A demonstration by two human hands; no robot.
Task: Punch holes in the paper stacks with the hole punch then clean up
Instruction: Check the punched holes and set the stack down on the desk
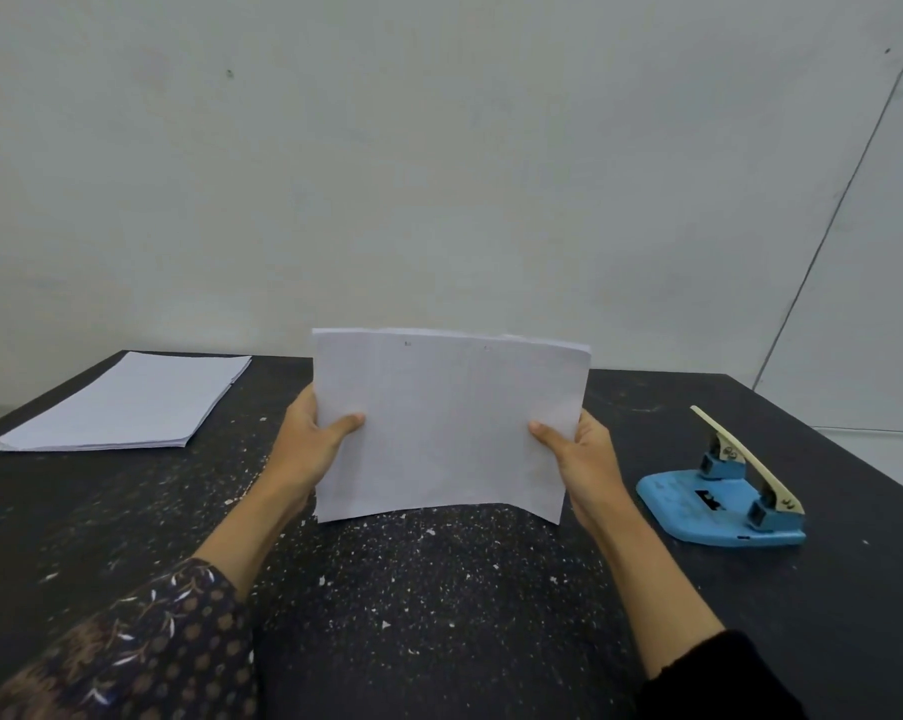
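I hold a thin stack of white paper (446,423) upright above the middle of the black table (439,589). My left hand (311,439) grips its left edge and my right hand (581,459) grips its right edge, thumbs on the near face. Two small punched holes show near the stack's top edge. A second, thicker paper stack (127,405) lies flat at the far left of the table. The blue hole punch (724,498) with a cream lever raised sits on the table to the right of my right hand.
Small white paper flecks are scattered over the table's middle and left. A pale wall stands just behind the table's far edge. The table's right edge runs past the punch.
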